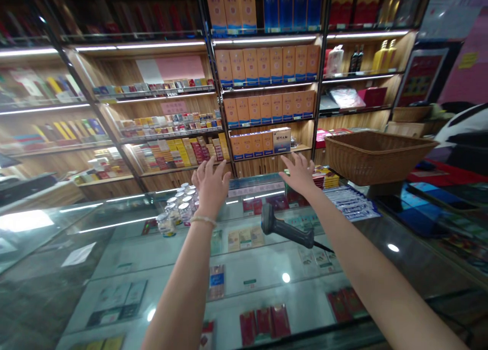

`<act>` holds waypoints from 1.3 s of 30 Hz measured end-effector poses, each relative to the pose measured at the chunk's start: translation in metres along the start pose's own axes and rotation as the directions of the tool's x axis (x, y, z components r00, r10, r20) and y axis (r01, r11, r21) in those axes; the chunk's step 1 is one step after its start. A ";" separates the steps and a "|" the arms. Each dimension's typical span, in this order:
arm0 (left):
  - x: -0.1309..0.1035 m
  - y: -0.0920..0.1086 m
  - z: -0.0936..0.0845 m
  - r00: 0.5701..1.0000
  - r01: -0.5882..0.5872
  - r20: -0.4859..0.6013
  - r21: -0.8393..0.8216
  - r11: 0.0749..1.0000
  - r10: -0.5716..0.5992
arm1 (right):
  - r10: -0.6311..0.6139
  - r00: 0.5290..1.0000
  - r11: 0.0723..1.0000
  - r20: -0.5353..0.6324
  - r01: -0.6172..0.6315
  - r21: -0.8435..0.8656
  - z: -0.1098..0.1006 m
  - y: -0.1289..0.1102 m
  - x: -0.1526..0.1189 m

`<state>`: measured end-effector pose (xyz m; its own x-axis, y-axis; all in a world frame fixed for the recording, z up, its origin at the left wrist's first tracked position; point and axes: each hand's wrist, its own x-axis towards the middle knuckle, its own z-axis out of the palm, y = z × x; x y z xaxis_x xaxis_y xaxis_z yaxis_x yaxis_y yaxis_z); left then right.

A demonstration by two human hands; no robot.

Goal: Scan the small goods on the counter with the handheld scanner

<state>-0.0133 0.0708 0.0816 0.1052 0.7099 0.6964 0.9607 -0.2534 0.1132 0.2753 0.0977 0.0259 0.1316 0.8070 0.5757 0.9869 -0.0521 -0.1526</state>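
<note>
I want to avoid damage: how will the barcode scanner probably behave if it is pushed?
The barcode scanner would probably slide on the smooth glass counter. Its bulky head may make it swivel rather than roll. The cable at its handle could tug.

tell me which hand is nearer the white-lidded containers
Left: the left hand is just right of the white-lidded containers; the right hand is farther right, near the yellow packs.

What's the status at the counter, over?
Left hand and right hand open, both empty. Scanner lying on the glass counter, untouched. White-lidded jars near the left hand, blue-and-white packets to the right.
</note>
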 end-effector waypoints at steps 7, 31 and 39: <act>-0.013 0.017 0.026 0.981 -0.163 0.119 0.090 0.982 0.152 | 0.054 0.995 0.997 0.079 -0.049 -0.067 0.010 0.036 0.006; -0.035 0.049 0.049 0.927 -0.315 0.239 0.075 0.946 0.290 | -0.041 0.995 0.989 0.087 0.053 -0.136 0.047 0.045 -0.007; -0.034 0.051 0.043 0.930 -0.307 0.242 0.092 0.947 0.277 | -0.016 1.000 0.999 0.003 0.016 -0.052 0.041 0.038 -0.005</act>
<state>0.0430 0.0619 0.0334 0.4266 0.7489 0.5071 0.9015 -0.3975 -0.1714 0.3083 0.1156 -0.0155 0.1157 0.8094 0.5757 0.9924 -0.0699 -0.1012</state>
